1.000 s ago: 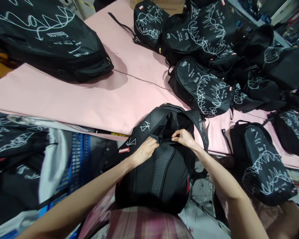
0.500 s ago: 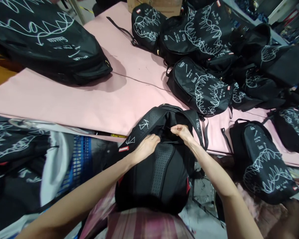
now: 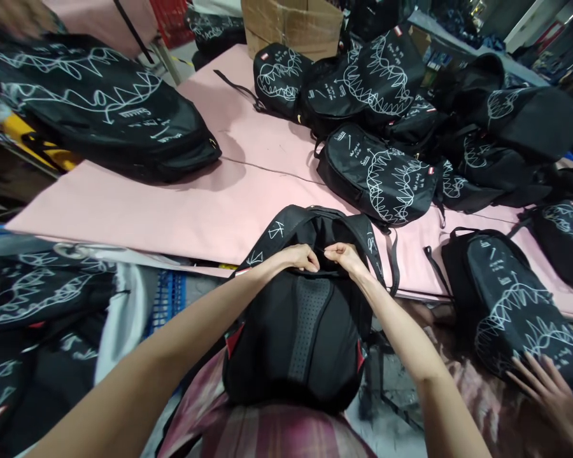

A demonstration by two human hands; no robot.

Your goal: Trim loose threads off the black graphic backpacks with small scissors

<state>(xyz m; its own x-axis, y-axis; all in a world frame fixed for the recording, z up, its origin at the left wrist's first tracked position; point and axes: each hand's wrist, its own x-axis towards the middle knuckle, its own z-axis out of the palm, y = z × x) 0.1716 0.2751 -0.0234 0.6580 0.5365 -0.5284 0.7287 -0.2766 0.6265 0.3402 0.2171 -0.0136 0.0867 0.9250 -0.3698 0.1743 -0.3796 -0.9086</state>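
A black backpack (image 3: 267, 343) rests against my lap and the table edge, its padded back panel towards me and its top mouth gaping. My left hand (image 3: 302, 257) is closed at the near rim of that mouth, fingers curled on the fabric. Just to its right, my right hand (image 3: 342, 256) pinches something thin and dark inside the opening, too small to name. Only a small gap parts the two sets of fingertips. White-marked shoulder straps arch over the far side of the bag.
A pink-covered table (image 3: 172, 216) lies ahead. One black backpack (image 3: 100, 108) is at left, under a person's hand (image 3: 23, 16); several more are piled at right. Another person's hand (image 3: 549, 388) touches a backpack (image 3: 510, 305) at right. A cardboard box (image 3: 291, 28) stands behind.
My left hand has slid right along the backpack's rim towards my right hand, its fingers now curled in. A person's hand has come onto the right-hand backpack, and another appears at upper left.
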